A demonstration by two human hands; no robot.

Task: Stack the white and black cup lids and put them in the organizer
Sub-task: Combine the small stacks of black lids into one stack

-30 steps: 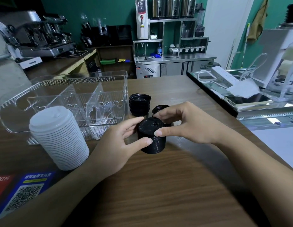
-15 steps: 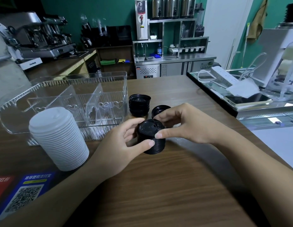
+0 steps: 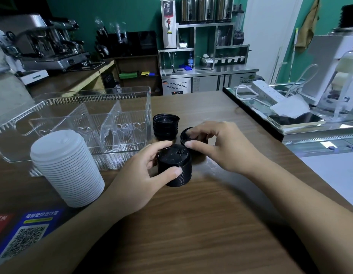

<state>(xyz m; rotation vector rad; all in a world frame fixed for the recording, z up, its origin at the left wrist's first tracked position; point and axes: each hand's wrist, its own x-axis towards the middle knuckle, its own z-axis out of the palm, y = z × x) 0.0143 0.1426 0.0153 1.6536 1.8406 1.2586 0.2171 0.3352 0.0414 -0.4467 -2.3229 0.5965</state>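
The clear organizer (image 3: pixel 76 123) is divided into compartments by clear partitions; no lids are seen inside. Just in front of its right end, a ribbed black lid stack (image 3: pixel 174 167) is gripped by the left hand (image 3: pixel 141 175), thumb and fingers curled around it. Right of the organizer, a single black lid (image 3: pixel 188 135) is pinched by the right hand (image 3: pixel 221 147). A white lid stack (image 3: pixel 67 167) is positioned before the organizer's left half on the surface (image 3: pixel 211 224).

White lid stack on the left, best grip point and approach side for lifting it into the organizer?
Grip the white lid stack low on its ribbed side wall, probably with both hands wrapped around it from the near side. It is tall, leans slightly, and consists of loose nested lids, so a top-only grip would likely lift off just a few. The organizer sits right behind it.
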